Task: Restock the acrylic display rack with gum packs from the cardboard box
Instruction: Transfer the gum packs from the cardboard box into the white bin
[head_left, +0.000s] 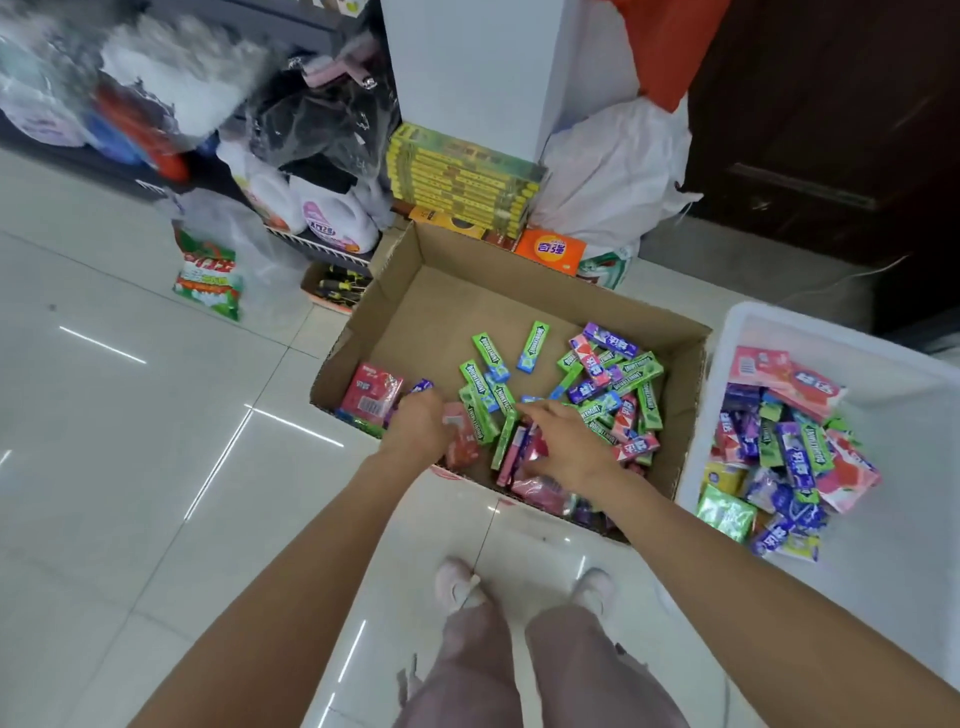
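Head view, looking down: two shoes (524, 584) stand on the pale floor (130, 415), and both bare arms reach forward into the box (519, 291) just ahead. The left hand (418, 428) is down among the gum packs (613, 384) at the near left of the box, fingers curled over a red pack (460, 436); whether it truly grips it I cannot tell. The right hand (566, 441) hovers over the near middle of the heap, fingers spread and loose, tips touching the green sticks, holding nothing I can make out.

I judge the step to be gathering packs. It would go best taken by sort, a few aligned sticks at once, pinched by their long sides so they stay squared.

Most packs lie right under and just beyond the right hand, toward the box's right wall; a few green ones lie apart farther in. A white bin (883, 519) to the right holds more. The rack is not in view.
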